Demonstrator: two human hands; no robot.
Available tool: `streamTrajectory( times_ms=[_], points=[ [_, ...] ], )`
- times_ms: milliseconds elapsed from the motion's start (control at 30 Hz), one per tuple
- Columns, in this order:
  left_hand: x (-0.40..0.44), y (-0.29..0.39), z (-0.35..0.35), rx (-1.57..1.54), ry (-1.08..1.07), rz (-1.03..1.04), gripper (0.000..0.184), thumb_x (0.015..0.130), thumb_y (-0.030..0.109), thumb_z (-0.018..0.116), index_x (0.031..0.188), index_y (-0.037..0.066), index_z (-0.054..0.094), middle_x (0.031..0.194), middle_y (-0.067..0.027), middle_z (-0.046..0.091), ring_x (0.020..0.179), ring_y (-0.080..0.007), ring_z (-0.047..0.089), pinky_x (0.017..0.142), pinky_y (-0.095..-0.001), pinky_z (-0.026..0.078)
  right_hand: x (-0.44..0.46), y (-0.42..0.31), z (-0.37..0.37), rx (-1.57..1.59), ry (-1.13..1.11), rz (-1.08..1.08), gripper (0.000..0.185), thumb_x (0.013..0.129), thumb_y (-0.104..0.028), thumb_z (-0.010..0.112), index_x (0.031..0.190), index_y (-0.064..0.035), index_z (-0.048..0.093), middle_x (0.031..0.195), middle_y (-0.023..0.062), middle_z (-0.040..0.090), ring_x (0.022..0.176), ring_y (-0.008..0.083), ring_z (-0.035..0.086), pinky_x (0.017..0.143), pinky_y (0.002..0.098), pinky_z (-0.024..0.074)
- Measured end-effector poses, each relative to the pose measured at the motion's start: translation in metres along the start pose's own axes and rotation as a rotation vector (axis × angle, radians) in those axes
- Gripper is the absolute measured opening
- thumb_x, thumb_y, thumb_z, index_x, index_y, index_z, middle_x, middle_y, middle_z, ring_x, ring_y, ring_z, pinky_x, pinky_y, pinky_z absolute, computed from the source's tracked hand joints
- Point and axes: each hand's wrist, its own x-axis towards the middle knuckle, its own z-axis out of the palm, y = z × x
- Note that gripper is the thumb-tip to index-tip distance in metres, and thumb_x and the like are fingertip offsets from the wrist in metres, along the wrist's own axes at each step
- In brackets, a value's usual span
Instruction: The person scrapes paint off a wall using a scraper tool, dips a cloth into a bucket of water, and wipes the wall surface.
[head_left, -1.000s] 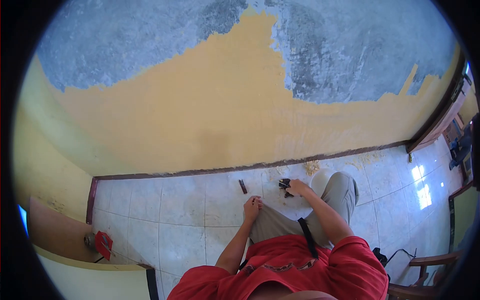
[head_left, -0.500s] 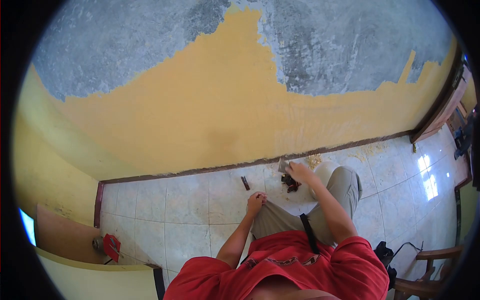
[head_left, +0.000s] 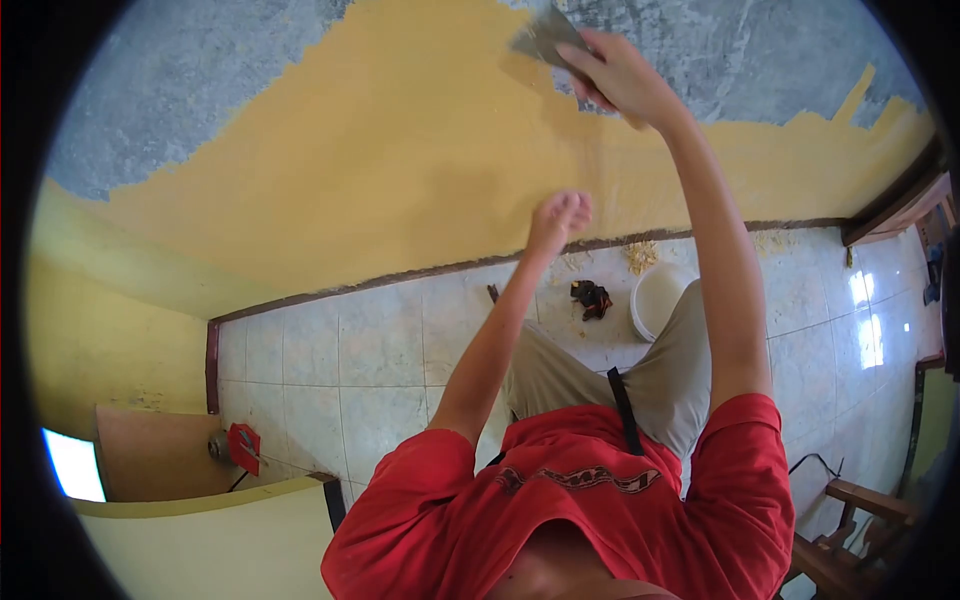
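Observation:
My right hand (head_left: pixel 622 78) is raised at the upper middle, closed round a flat grey scraper (head_left: pixel 550 42) whose blade is near the wall, at the border of yellow paint and bare grey patch. My left hand (head_left: pixel 561 217) is lifted before the yellow wall (head_left: pixel 380 170), fingers curled; whether anything is in them is too small to tell. On the tiled floor below lie a crumpled black item (head_left: pixel 591 299) and a white bucket (head_left: pixel 661 300) beside my leg. A small dark object (head_left: pixel 493 292) is partly hidden by my left forearm.
Yellowish scrapings (head_left: pixel 641 256) lie along the skirting. At the lower left, a red object (head_left: pixel 243 448) stands near a wooden panel (head_left: pixel 165 455) and a low wall. A wooden chair (head_left: pixel 870 500) is at the lower right, and a door frame (head_left: pixel 895 205) at the right.
My right hand has risen from the floor to the upper wall with the scraper. My left hand has let go of the trouser leg and moved up. The view has shifted.

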Motion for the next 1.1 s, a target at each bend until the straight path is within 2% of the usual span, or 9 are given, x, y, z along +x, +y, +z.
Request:
streamTrajectory(
  times_ms=[200, 367, 433, 467, 667, 733, 800, 933, 1100],
  points=[
    [-0.140, -0.167, -0.044, 0.068, 0.068, -0.468, 0.029, 0.100, 0.030, 0.052, 0.103, 0.004, 0.065, 0.086, -0.0038, 0.066, 0.073, -0.0116, 0.063, 0.064, -0.0240, 0.050, 0.020, 0.042, 0.063, 0.005, 0.475, -0.026, 0.039, 0.097, -0.036, 0.052, 0.079, -0.0009, 0.056, 0.053, 0.0083, 0.055, 0.045, 0.0213, 0.054, 0.051, 0.0357, 0.0437],
    [-0.208, -0.232, -0.093, -0.145, 0.236, -0.336, 0.025, 0.098, 0.021, 0.050, 0.102, 0.000, 0.064, 0.082, -0.0073, 0.065, 0.074, -0.0148, 0.063, 0.066, -0.0295, 0.052, -0.162, 0.262, 0.211, 0.602, 0.346, 0.921, 0.039, 0.097, -0.037, 0.053, 0.076, -0.0064, 0.062, 0.058, 0.0048, 0.058, 0.044, 0.0149, 0.053, 0.043, 0.0335, 0.0453],
    [-0.200, -0.189, -0.082, 0.480, 0.011, -0.267, 0.036, 0.098, 0.030, 0.049, 0.113, -0.001, 0.061, 0.094, -0.0099, 0.068, 0.084, -0.0190, 0.066, 0.073, -0.0319, 0.053, -0.237, 0.293, 0.261, 0.306, 0.165, 1.055, 0.035, 0.094, -0.034, 0.058, 0.080, -0.0027, 0.063, 0.068, 0.0084, 0.062, 0.047, 0.0159, 0.056, 0.045, 0.0334, 0.0497],
    [-0.193, -0.178, -0.069, -0.219, 0.217, -0.682, 0.040, 0.098, 0.033, 0.048, 0.116, -0.001, 0.060, 0.097, -0.0104, 0.068, 0.087, -0.0189, 0.066, 0.073, -0.0316, 0.054, -0.260, 0.318, 0.296, 0.585, 0.218, 1.057, 0.036, 0.091, -0.036, 0.063, 0.085, -0.0004, 0.065, 0.074, 0.0094, 0.064, 0.053, 0.0153, 0.058, 0.050, 0.0324, 0.0512],
    [-0.188, -0.191, -0.070, 0.021, 0.068, -0.705, 0.037, 0.099, 0.034, 0.052, 0.116, 0.002, 0.061, 0.079, -0.0030, 0.060, 0.068, -0.0115, 0.057, 0.060, -0.0260, 0.047, -0.278, 0.361, 0.332, 0.338, 0.110, 1.019, 0.044, 0.084, -0.045, 0.069, 0.089, -0.0016, 0.072, 0.073, 0.0046, 0.064, 0.070, 0.0149, 0.060, 0.071, 0.0317, 0.0493],
    [-0.190, -0.191, -0.070, -0.014, 0.054, -0.644, 0.036, 0.099, 0.034, 0.052, 0.116, 0.003, 0.061, 0.074, -0.0002, 0.056, 0.062, -0.0092, 0.052, 0.057, -0.0242, 0.045, -0.270, 0.353, 0.294, 0.226, 0.002, 1.011, 0.047, 0.081, -0.041, 0.073, 0.116, -0.0101, 0.066, 0.096, 0.0081, 0.067, 0.081, 0.0217, 0.063, 0.077, 0.0365, 0.0513],
    [-0.192, -0.190, -0.067, -0.087, 0.237, -0.612, 0.033, 0.099, 0.032, 0.052, 0.114, 0.004, 0.062, 0.068, 0.0017, 0.048, 0.057, -0.0069, 0.046, 0.052, -0.0228, 0.040, -0.271, 0.358, 0.285, -0.831, 0.129, 0.644, 0.065, 0.080, -0.029, 0.073, 0.139, -0.0187, 0.048, 0.131, 0.0157, 0.053, 0.103, 0.0351, 0.059, 0.088, 0.0441, 0.0517],
    [-0.188, -0.189, -0.071, -0.014, 0.198, -0.623, 0.032, 0.100, 0.031, 0.051, 0.114, 0.004, 0.062, 0.067, 0.0011, 0.049, 0.057, -0.0069, 0.047, 0.051, -0.0229, 0.040, -0.280, 0.421, 0.292, -0.914, -0.394, 0.579, 0.083, 0.078, -0.031, 0.073, 0.148, -0.0308, 0.027, 0.143, 0.0148, 0.041, 0.109, 0.0417, 0.055, 0.090, 0.0498, 0.0504],
    [-0.186, -0.191, -0.075, 0.028, 0.158, -0.643, 0.033, 0.100, 0.032, 0.052, 0.113, 0.004, 0.061, 0.066, 0.0009, 0.050, 0.055, -0.0072, 0.047, 0.049, -0.0234, 0.040, -0.264, 0.423, 0.269, -0.327, -0.428, 1.013, 0.058, 0.072, -0.026, 0.072, 0.124, -0.0094, 0.054, 0.117, 0.0178, 0.063, 0.085, 0.0335, 0.068, 0.068, 0.0415, 0.0584]
  ],
)
